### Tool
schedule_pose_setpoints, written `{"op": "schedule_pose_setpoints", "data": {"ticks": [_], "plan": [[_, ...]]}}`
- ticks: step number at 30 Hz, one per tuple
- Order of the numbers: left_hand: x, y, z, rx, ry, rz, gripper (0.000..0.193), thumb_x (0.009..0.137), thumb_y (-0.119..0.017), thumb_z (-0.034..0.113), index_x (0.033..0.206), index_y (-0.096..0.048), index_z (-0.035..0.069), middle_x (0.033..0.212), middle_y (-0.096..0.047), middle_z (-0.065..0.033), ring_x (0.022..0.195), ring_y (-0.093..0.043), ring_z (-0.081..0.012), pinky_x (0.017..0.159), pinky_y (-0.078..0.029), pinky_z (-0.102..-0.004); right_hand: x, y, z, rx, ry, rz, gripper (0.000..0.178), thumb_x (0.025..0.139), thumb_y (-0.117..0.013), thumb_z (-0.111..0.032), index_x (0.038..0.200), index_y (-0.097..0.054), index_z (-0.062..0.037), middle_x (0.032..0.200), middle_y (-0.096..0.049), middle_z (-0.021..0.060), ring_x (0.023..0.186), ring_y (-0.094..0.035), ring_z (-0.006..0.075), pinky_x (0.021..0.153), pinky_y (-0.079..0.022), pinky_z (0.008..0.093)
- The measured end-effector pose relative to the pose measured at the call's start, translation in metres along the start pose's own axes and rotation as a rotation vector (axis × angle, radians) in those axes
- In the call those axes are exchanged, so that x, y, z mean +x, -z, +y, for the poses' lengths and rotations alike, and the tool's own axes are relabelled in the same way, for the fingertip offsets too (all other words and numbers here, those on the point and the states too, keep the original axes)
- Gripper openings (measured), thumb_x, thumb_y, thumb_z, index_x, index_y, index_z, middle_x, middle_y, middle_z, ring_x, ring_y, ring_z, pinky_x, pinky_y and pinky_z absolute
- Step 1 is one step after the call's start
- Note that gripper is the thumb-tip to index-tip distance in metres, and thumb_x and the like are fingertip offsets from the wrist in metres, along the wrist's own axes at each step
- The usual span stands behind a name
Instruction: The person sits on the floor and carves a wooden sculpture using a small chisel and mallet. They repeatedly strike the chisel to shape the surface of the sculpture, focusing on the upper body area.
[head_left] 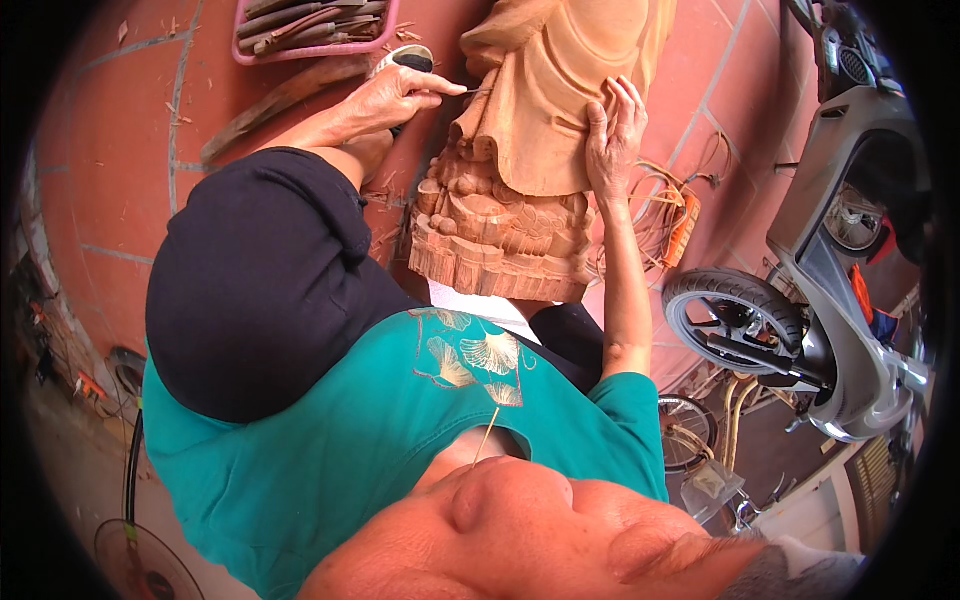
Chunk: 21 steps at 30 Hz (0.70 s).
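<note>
A carved wooden statue with draped robe folds lies in front of me, its rough, detailed base toward my body. At its left side, my left hand is closed around a thin carving tool, whose slim tip touches the robe's edge. The tool's handle is hidden in my fingers. My right hand lies on the statue's right side with fingers stretched out, holding nothing.
A pink basket of chisel-like tools stands far left on red tiles, near a long wood piece and a round cup-like container. Wood shavings litter the floor. To the right are an orange power tool with coiled cord and a motorbike.
</note>
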<state>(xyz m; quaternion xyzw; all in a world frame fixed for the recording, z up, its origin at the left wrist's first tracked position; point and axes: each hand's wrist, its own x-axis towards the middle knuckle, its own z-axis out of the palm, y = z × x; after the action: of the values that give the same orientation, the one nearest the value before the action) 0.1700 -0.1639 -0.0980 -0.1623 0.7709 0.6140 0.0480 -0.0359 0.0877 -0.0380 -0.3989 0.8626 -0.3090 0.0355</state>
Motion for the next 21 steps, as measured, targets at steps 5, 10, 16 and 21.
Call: {"op": "schedule_pose_setpoints", "data": {"ticks": [5, 10, 16, 21], "plan": [[0.000, 0.002, 0.001, 0.026, 0.052, -0.004, 0.034, 0.091, -0.059, 0.005, 0.122, -0.067, 0.014, 0.094, -0.067, -0.0053, 0.079, -0.062, -0.0133, 0.075, -0.048, -0.0283, 0.001, 0.000, -0.001, -0.004, 0.001, -0.005, 0.042, 0.096, -0.060, -0.035, 0.126, -0.057, -0.0065, 0.134, -0.050, 0.0178, 0.126, -0.044, 0.0345, 0.107, -0.035, 0.0441], [0.003, 0.008, 0.000, 0.068, 0.003, 0.043, 0.033, 0.091, -0.059, 0.005, 0.121, -0.067, 0.014, 0.096, -0.068, -0.0066, 0.080, -0.063, -0.0146, 0.076, -0.049, -0.0291, 0.002, 0.001, -0.002, 0.005, -0.001, -0.003, 0.040, 0.095, -0.061, -0.031, 0.127, -0.057, -0.0068, 0.134, -0.050, 0.0176, 0.127, -0.043, 0.0344, 0.108, -0.034, 0.0440], [-0.017, 0.019, -0.008, 0.213, -0.176, 0.256, 0.024, 0.089, -0.061, 0.014, 0.113, -0.067, 0.013, 0.109, -0.068, -0.0086, 0.100, -0.064, -0.0332, 0.084, -0.052, -0.0393, 0.002, 0.003, -0.008, 0.021, -0.040, -0.035, 0.037, 0.094, -0.061, -0.022, 0.126, -0.056, -0.0043, 0.135, -0.049, 0.0176, 0.128, -0.044, 0.0336, 0.108, -0.034, 0.0433], [-0.028, 0.046, -0.010, 0.525, -0.134, 0.405, 0.018, 0.089, -0.062, 0.017, 0.104, -0.068, 0.009, 0.097, -0.068, -0.0107, 0.090, -0.065, -0.0306, 0.078, -0.053, -0.0399, 0.001, 0.003, -0.007, -0.011, -0.004, -0.031, 0.038, 0.097, -0.058, -0.027, 0.127, -0.055, -0.0041, 0.136, -0.050, 0.0176, 0.128, -0.044, 0.0336, 0.108, -0.035, 0.0436]]}}
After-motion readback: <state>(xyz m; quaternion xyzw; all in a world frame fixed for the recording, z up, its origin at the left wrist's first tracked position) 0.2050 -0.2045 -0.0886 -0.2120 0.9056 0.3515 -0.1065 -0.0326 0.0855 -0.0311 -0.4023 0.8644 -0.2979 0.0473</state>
